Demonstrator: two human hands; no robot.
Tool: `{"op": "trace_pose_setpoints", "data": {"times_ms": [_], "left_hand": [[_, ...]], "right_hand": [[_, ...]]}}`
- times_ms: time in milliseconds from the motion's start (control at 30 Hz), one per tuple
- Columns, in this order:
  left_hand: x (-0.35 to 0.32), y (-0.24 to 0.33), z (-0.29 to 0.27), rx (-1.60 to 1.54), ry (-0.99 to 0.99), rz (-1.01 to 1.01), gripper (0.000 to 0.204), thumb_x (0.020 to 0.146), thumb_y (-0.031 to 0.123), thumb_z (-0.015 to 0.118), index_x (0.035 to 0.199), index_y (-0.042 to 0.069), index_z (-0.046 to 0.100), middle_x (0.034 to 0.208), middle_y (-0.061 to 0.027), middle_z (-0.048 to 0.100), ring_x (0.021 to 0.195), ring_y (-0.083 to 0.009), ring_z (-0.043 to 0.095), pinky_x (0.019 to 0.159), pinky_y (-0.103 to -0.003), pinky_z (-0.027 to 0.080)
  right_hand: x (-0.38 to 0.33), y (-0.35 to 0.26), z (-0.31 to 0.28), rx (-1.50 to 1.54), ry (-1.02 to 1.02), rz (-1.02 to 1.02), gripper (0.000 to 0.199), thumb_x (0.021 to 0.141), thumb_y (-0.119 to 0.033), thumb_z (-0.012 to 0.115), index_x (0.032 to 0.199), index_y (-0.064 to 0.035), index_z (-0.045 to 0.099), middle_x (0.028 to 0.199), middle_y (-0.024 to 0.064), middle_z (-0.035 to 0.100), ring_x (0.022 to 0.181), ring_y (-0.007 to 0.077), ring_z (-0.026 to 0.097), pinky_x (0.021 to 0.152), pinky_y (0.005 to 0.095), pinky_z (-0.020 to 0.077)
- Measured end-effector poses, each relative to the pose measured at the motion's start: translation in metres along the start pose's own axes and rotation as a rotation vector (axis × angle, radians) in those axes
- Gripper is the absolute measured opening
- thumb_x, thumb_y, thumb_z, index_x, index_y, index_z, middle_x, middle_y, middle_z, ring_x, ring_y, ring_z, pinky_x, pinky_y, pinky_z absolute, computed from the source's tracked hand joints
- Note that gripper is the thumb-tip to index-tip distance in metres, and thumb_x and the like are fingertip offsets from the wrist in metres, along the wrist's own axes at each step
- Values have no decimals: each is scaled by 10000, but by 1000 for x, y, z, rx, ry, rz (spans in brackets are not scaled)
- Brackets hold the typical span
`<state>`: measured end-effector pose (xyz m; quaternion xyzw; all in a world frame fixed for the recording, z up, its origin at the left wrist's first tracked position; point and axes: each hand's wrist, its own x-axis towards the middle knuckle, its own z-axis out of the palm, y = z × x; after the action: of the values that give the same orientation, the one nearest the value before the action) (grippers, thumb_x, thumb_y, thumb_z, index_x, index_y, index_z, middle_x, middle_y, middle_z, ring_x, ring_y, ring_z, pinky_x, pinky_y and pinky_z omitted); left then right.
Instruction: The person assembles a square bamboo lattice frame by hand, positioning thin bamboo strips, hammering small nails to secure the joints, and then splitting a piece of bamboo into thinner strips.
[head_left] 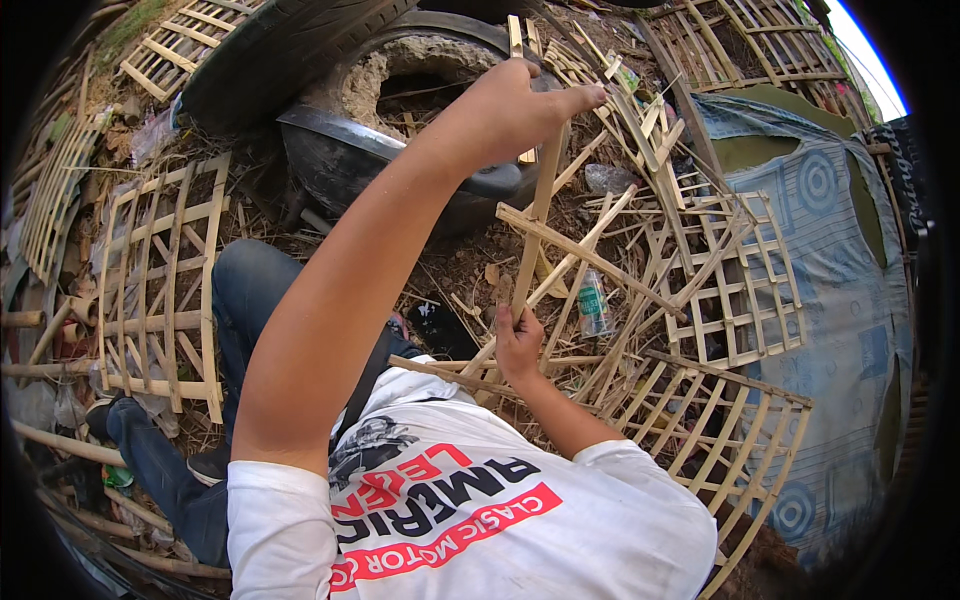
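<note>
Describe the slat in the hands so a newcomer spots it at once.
Start at the big tyre up top; in front of it the left hand and right hand grip one bamboo slat. It alone stands near upright, crossed by a slanted strip.

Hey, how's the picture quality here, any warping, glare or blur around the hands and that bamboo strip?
Head view: fisheye bends the lattice panels near the rim; corners black; sky blown out upper right; soft daylight; left hand, right hand and bamboo strip are sharp.
</note>
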<state>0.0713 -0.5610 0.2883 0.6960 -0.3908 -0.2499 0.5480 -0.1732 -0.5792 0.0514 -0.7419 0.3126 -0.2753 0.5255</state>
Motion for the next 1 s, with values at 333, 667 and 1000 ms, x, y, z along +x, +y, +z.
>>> {"op": "trace_pose_setpoints", "data": {"times_ms": [333, 667, 1000], "left_hand": [[-30, 24, 26, -147, -109, 84, 585, 855, 516, 639, 918, -63, 590, 777, -153, 627, 728, -231, 625, 695, -348, 505], [-72, 34, 8, -146, -136, 167, 471, 953, 452, 547, 1049, -6, 588, 891, -95, 625, 855, -158, 587, 786, -293, 457], [-56, 18, -1, -57, -116, 97, 670, 879, 683, 490, 966, 34, 633, 955, -130, 629, 1038, -234, 573, 1001, -375, 357]], "right_hand": [[-10, 21, -6, 68, 17, -47, 337, 970, -324, 581, 805, -32, 554, 587, -17, 444, 542, 67, 391, 492, 262, 323], [-21, 0, -25, -96, -97, -201, 275, 920, -247, 646, 800, -14, 563, 551, 40, 462, 487, 138, 454, 473, 280, 360], [27, -178, -91, -928, 130, -1019, 275, 754, -241, 786, 728, -30, 611, 629, 83, 582, 599, 263, 577, 582, 380, 466]]}}
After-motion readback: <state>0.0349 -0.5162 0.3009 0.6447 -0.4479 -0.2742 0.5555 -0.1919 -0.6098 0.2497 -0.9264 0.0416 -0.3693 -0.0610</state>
